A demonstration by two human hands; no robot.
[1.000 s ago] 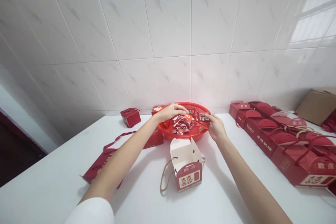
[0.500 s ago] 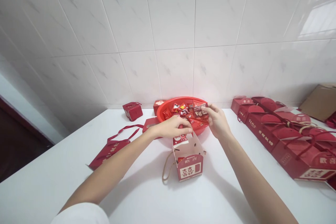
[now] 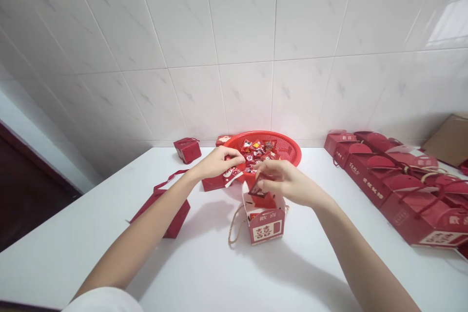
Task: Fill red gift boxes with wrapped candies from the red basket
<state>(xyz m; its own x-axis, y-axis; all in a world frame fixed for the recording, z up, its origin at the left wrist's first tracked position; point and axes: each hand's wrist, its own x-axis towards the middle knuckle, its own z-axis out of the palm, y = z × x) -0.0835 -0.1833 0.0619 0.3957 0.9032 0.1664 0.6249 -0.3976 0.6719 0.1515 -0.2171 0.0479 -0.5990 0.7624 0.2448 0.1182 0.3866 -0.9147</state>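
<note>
An open red and white box (image 3: pixel 266 226) with a rope handle stands on the white table in front of the red basket (image 3: pixel 294 151) of wrapped sweets. Over the box's opening, my right hand (image 3: pixel 287 183) pinches a dark red packet (image 3: pixel 258 186). Closed fingers of my left hand (image 3: pixel 223 161) are at the basket's left front edge, with something red partly showing at the fingertips; I cannot make out what it is. A red and white printed piece (image 3: pixel 232 174) shows just below that hand.
Several closed red boxes (image 3: pixel 369 175) are lined up at the right, near a brown cardboard box (image 3: pixel 448 141). A small red box (image 3: pixel 187 150) sits at the back left. A red bag (image 3: pixel 177 219) lies partly under my left forearm.
My right hand has moved from the basket down and left to above the open box, carrying the packet. My left hand has shifted left and up, away from the box.
</note>
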